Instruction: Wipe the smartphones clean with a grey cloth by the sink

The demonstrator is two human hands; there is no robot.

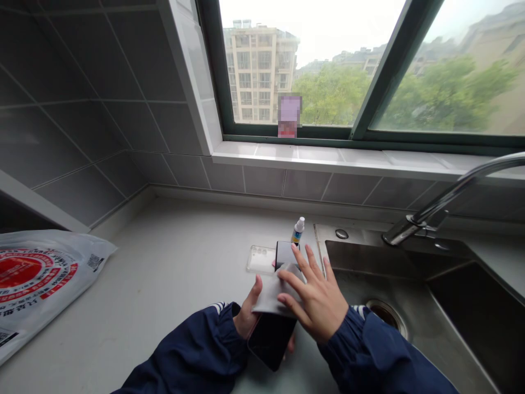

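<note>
My left hand (246, 313) is wrapped round a black smartphone (273, 340) from beneath, thumb up at its left side and fingertips showing at its right edge. A thin grey cloth (270, 295) lies over the phone's far part. My right hand (322, 298) is above it, fingers spread, with the thumb and a fingertip touching the cloth. Just beyond, a dark-edged flat rectangular object (286, 253) lies partly hidden by the cloth and my right fingers. Beside it is a clear phone case (259, 259). A small white spray bottle (297, 231) stands upright behind them.
To the right is a steel sink (353, 273) with a chrome faucet (435, 210). A printed plastic bag (45, 279) lies on the white countertop (164, 262) at left. Behind the counter, a tiled wall rises to a window sill (328, 153), with a blurred pinkish item (289, 115) at the window.
</note>
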